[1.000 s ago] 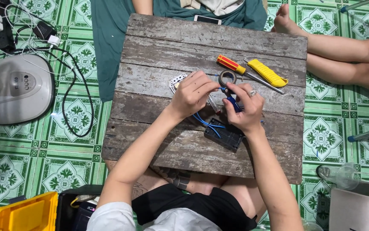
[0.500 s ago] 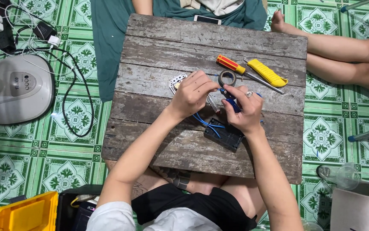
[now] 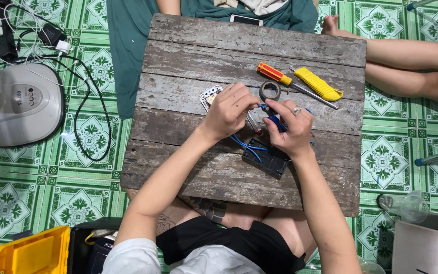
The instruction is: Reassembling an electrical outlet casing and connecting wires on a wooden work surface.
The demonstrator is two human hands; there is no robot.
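Blue wires (image 3: 247, 144) run from the black battery holder (image 3: 266, 159) on the wooden table (image 3: 203, 45) up-right into the right hand (image 3: 290, 129), pinched there, left hand (image 3: 229, 109) pinching alongside, touching.

Both hands meet over the middle of a worn wooden table (image 3: 198, 50). The left hand (image 3: 229, 111) and right hand (image 3: 292, 133) pinch blue wires (image 3: 244, 144) just above a small black box (image 3: 267, 158). A roll of tape (image 3: 269, 90), an orange screwdriver (image 3: 274, 74) and a yellow utility knife (image 3: 318, 84) lie just beyond.
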